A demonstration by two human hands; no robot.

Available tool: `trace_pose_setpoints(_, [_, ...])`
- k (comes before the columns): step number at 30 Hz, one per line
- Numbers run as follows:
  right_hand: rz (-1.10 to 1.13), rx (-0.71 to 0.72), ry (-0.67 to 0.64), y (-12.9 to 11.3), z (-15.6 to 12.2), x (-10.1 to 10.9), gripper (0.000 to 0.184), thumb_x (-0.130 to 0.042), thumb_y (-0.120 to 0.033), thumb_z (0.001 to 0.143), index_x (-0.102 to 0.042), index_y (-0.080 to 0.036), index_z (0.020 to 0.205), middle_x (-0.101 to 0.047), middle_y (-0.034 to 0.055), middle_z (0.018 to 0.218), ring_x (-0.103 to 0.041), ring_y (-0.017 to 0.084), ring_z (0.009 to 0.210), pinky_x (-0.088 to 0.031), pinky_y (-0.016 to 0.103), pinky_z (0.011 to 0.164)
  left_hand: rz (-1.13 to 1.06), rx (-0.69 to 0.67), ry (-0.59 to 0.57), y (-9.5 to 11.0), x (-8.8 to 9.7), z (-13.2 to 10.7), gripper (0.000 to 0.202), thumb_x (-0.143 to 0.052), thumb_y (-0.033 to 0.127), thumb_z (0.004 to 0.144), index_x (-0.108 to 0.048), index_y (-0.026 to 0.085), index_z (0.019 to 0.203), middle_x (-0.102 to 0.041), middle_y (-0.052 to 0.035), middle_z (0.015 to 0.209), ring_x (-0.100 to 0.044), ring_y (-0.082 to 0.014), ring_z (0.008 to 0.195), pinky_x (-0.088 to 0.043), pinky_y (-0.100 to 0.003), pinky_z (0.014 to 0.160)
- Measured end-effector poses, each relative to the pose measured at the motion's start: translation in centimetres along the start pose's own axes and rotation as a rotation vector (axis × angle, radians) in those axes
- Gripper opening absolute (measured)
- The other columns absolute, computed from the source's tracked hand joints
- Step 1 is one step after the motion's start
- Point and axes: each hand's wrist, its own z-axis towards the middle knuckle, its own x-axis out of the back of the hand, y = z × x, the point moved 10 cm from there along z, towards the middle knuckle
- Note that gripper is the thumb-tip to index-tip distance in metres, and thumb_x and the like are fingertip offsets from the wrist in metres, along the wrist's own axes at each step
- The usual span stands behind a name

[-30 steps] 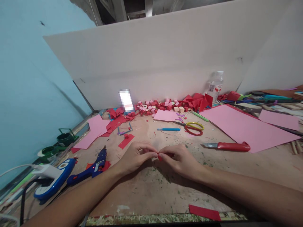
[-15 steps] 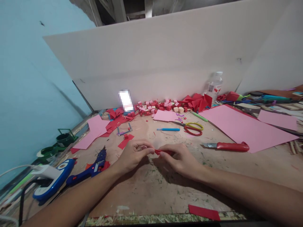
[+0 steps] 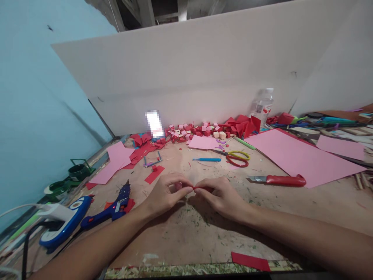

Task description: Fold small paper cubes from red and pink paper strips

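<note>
Between the fingertips of both hands runs a small strip of red paper (image 3: 194,188), mostly covered by the fingers. My left hand (image 3: 168,193) pinches one end, and some red shows inside its curled fingers. From the other side my right hand (image 3: 223,195) pinches the strip, with more red under its index finger. The fingertips of the two hands nearly meet above the table. Behind the left hand lies a flat red paper piece (image 3: 154,175) with a small red cube on it. A blue pen-like tool (image 3: 206,160) lies beyond the hands, beside scissors (image 3: 237,158).
A red-handled knife (image 3: 285,180) lies at right, near a large pink sheet (image 3: 300,155). At left are a blue glue gun (image 3: 112,210) and a power strip (image 3: 65,223). Small paper cubes (image 3: 186,132), a glowing phone (image 3: 154,123) and a bottle (image 3: 265,103) stand along the back board.
The left fingers have shifted slightly right along the strip, closing the gap to the right fingertips. Less red shows between the hands, and more inside the left hand.
</note>
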Motion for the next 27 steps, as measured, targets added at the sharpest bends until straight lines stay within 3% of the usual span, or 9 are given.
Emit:
trace_pose_setpoints(10, [0.007, -0.032, -0.019, 0.36, -0.02, -0.27, 0.024, -0.059, -0.029, 0.097, -0.08, -0.016, 0.095, -0.079, 0.0056, 0.083, -0.068, 0.018, 0.071, -0.05, 0.028, 0.068, 0.057, -0.021, 0.023, 0.45, 0.29, 0.02, 0.023, -0.066, 0.031, 0.091, -0.075, 0.017, 0.076, -0.072, -0.005, 0.076, -0.061, -0.0188, 0.075, -0.045, -0.03, 0.074])
trace_pose_setpoints(20, [-0.046, -0.018, -0.05, -0.03, 0.05, -0.48, 0.032, -0.05, -0.025, 0.101, -0.079, -0.016, 0.092, -0.077, 0.0041, 0.077, -0.066, 0.016, 0.066, -0.049, 0.026, 0.066, 0.059, -0.041, -0.005, 0.4, -0.12, 0.03, 0.019, -0.068, 0.029, 0.089, -0.076, 0.016, 0.079, -0.071, -0.0039, 0.076, -0.061, -0.0171, 0.073, -0.044, -0.029, 0.073])
trace_pose_setpoints(27, [0.01, -0.034, 0.049, 0.24, 0.16, 0.44, 0.023, -0.057, -0.025, 0.095, -0.079, -0.017, 0.096, -0.081, 0.0062, 0.087, -0.071, 0.019, 0.075, -0.052, 0.03, 0.07, 0.002, 0.011, 0.008, -0.27, 0.06, 0.1, 0.018, -0.066, 0.028, 0.091, -0.076, 0.015, 0.084, -0.074, -0.0055, 0.082, -0.063, -0.018, 0.076, -0.046, -0.029, 0.073])
